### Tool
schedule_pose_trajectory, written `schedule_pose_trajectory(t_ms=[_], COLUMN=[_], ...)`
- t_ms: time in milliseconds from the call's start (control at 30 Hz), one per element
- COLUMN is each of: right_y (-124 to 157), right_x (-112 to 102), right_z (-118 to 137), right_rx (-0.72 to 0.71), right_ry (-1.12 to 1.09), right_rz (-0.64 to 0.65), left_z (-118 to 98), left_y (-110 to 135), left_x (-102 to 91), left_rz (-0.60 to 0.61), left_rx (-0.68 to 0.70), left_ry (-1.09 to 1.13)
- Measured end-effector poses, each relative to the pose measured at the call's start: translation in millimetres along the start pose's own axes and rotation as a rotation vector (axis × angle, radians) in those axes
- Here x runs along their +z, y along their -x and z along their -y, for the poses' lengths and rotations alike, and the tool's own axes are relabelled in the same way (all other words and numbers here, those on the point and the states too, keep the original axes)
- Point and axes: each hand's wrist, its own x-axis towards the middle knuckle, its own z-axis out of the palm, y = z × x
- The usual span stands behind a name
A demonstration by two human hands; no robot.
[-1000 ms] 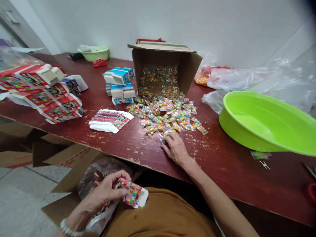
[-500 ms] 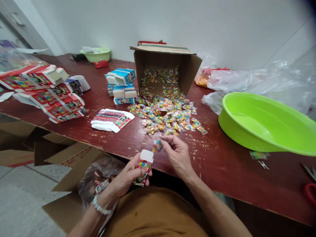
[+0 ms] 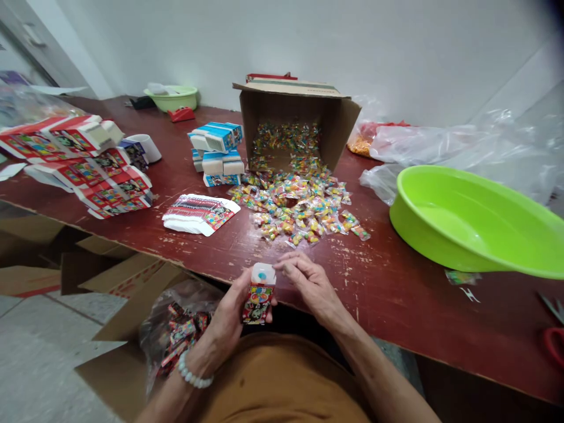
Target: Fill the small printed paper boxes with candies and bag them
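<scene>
Here, small box (image 3: 258, 302): held in front of the torso, at the table's near edge, with its open end uppermost and leaning toward the table.
Printed face: glossy red ground, multicoloured blocks across the top, bright round shapes at mid-height, a black-and-white figure below.
Top flap (image 3: 268, 269): plain white with rounded corners, standing up; a blue-green spot shows against it, though whether this is print or a sweet cannot be told.
Left hand (image 3: 232, 305): thumb and fingers clamped around the sides of the small box; a pale beaded bracelet (image 3: 192, 374) circles the wrist.
Right hand (image 3: 312, 286): fingers bent, tips just beside the top flap; whether they pinch anything cannot be told.
Wrapped sweets (image 3: 304, 202): clear packets with yellow, green, red and orange contents, heaped at the mouth of a brown carton (image 3: 346, 126).
Flat box blanks (image 3: 198, 214): overlapping in a row on the dark red table (image 3: 352, 294), left of the heap.
</scene>
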Motion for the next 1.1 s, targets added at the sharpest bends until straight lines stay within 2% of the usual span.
schedule_pose_trajectory(t_ms=[100,200,300,400,500,600,667,800,867,967,1033,1100], right_y=[-2,-4,-4,-2,0,1,1,-3,-3,-2,-1,0], right_x=[1,9,16,17,14,11,11,16,17,15,12,10], right_z=[-3,-5,-1,1,-5,-10,-10,-4,-1,-2,-5,-6], right_rx=[0.177,0.361,0.279,0.165,0.232,0.337,0.340,0.207,0.019,-0.278,-0.294,-0.236], right_ry=[-0.195,-0.387,-0.244,-0.092,-0.274,-0.463,-0.455,-0.247,-0.048,0.192,0.211,0.195], right_rz=[0.016,0.179,0.203,0.080,0.035,0.101,0.142,0.182,0.132,0.055,0.062,0.072], left_z=[-1,6,13,13,5,1,3,12,13,12,9,6], left_y=[-3,-4,-4,-4,-4,-3,-4,-5,-5,-4,-3,-2], left_x=[-1.2,-3.8,-5.4,-3.6,-0.2,1.6,1.3,-1.6,-3.8,-7.1,-8.3,-7.7], left_rz=[-0.025,-0.014,-0.067,-0.054,0.017,0.016,-0.006,-0.030,-0.028,0.018,0.074,0.113], left_rx=[-0.030,-0.007,0.028,-0.015,-0.098,-0.100,-0.088,-0.018,0.029,-0.004,-0.052,-0.085], left_ry=[0.033,-0.003,-0.022,0.062,0.134,0.140,0.126,0.073,0.079,0.150,0.204,0.233])
